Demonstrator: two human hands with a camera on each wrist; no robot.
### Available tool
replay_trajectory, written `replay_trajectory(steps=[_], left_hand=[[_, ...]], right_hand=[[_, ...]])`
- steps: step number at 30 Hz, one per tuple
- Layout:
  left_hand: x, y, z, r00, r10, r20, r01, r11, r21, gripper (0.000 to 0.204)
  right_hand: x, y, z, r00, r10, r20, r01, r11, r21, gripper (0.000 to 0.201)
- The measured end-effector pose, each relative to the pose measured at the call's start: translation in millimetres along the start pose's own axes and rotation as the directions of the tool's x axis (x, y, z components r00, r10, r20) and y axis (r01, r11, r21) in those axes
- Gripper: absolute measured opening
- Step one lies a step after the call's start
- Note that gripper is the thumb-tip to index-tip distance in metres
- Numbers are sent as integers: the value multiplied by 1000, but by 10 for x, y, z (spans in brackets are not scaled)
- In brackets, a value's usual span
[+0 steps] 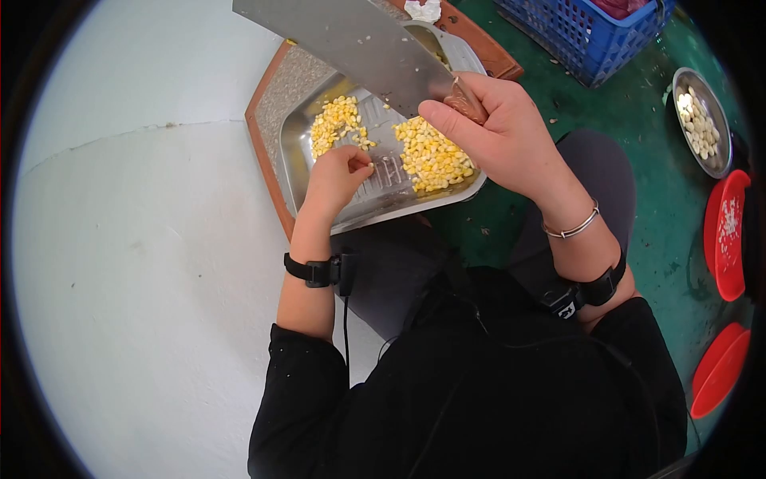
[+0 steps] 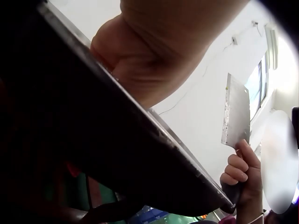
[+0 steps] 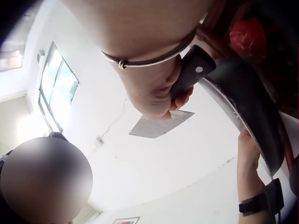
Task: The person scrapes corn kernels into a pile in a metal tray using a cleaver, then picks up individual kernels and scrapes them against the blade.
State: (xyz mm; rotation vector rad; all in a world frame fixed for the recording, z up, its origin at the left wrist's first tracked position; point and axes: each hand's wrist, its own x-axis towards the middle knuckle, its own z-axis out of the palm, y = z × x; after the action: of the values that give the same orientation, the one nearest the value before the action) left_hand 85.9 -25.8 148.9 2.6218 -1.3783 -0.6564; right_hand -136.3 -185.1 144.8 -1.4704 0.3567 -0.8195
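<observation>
In the head view a cleaver point(image 1: 359, 56) with a broad metal blade and a brown-looking handle is gripped by my right hand point(image 1: 503, 132), held up over a metal tray point(image 1: 291, 164). The right wrist view shows the dark end of its handle point(image 3: 198, 67). Two heaps of yellow corn kernels lie in the tray: a smaller heap point(image 1: 335, 121) at left and a larger heap point(image 1: 435, 156) at right. My left hand point(image 1: 333, 177) is low over the tray, beside the smaller heap, its thumb and finger pinching a small pale bit at their tips. The left wrist view hides those fingertips behind the tray's rim.
A brown-edged stand point(image 1: 263, 96) with a speckled top holds the tray. On the green floor are a blue basket point(image 1: 590, 36), a metal bowl point(image 1: 722, 156) with pale pieces, and red dishes point(image 1: 730, 239) along the right. A white wall point(image 1: 144, 239) rises at left.
</observation>
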Motion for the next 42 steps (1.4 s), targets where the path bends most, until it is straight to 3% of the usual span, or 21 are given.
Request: replay_trajectory(steps=[5,7,8,10,11,12,14,15,17,19,24,34,36,42], left_hand=[[-11,51,9,1000,6,-27,-7,999,-35,13],[1,34,10,1000,-5,-7,2,940,-341,14],[-1,26,-13,1000,-2,-7,-1,939,-343,14],[-60,199,-193,996,-83,-26,28,590,-807,19],[-70,241,-265,996,-81,-47,-4,461,-887,21],[-92,286,-343,995,-88,-48,-2,460,-888,21],[-123,345,-469,997,26,-78,-81,128,-989,24],[-112,330,-496,993,86,-85,-89,38,-995,25],[-149,371,-509,989,81,-124,-126,26,-992,24],[-160,394,-502,984,78,-158,-160,13,-987,24],[-165,338,-499,976,125,-177,-182,34,-983,21],[-209,396,-508,977,135,-164,-162,-30,-986,22],[-214,424,-524,985,125,-123,-112,-89,-990,20],[-217,377,-526,985,146,-93,-86,-54,-995,20]], right_hand=[[13,15,15,1000,1,4,-1,999,-50,29],[0,-62,-5,999,-1,37,2,1000,-9,29],[-6,-71,-12,999,-1,36,2,1000,-12,29],[-17,-79,-5,997,25,77,-27,999,21,28],[-23,-68,9,996,27,84,-29,999,22,28],[-23,-57,27,997,10,81,-10,1000,-5,35],[-21,-66,46,997,-12,81,14,999,-29,46],[-26,-76,45,995,-20,96,23,999,-31,45],[-25,-89,29,994,-27,107,31,999,-35,44],[-28,-94,6,986,-16,164,28,997,-67,30],[-35,-89,5,984,-29,176,43,996,-76,28],[-32,-92,12,982,-47,183,74,987,-144,26],[-33,-99,10,981,-49,187,77,986,-145,26],[-37,-95,8,978,-48,204,81,985,-154,25]])
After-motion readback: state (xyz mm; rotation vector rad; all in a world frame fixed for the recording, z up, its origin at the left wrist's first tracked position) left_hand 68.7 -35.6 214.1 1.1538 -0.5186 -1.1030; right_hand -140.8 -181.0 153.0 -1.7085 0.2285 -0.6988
